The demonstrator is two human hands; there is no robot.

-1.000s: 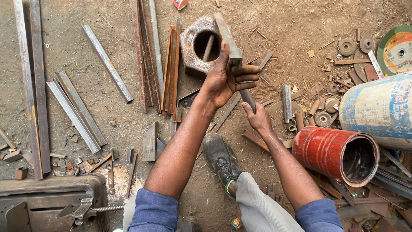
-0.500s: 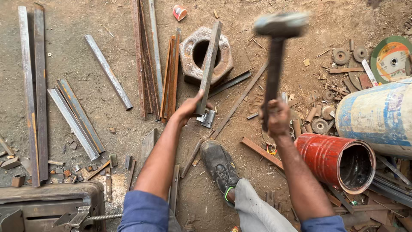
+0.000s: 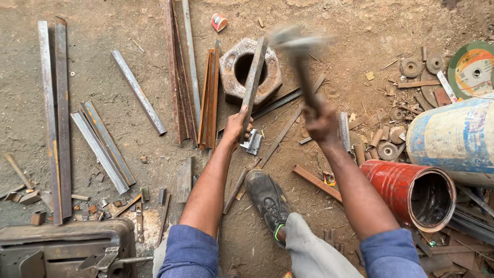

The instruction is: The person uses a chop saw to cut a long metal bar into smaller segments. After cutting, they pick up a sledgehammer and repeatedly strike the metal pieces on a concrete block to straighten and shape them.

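The drum (image 3: 453, 141) lay on its side at the right edge, blue and white, with the red can (image 3: 411, 193) just below it, mouth open toward the camera. At the bottom left sat a grey machine (image 3: 62, 249), and long steel bars (image 3: 56, 113) ran up the dirt on the left. Centre top — the heavy hex block (image 3: 231, 85) with its round hole, and across it rested the flat bar (image 3: 253, 87), tilted, its far end over the block's rim. The left hand (image 3: 237, 126) was clamped round the bar's near end, fingers closed tight. Half a second earlier the hammer (image 3: 298, 56) had stood high and sharp above the block; now its head was a blur, lower and swung left toward the bar over the block — a stroke under way, by my reading. The right hand (image 3: 320, 121) was wrapped shut on the hammer's handle, itself smeared by the motion. The bar had hardly shifted between the two moments, so the left hand was steadying it. Below, a dark shoe (image 3: 267, 198) pointed up between the arms, and a small hinge (image 3: 253, 141) lay just beside the left hand.
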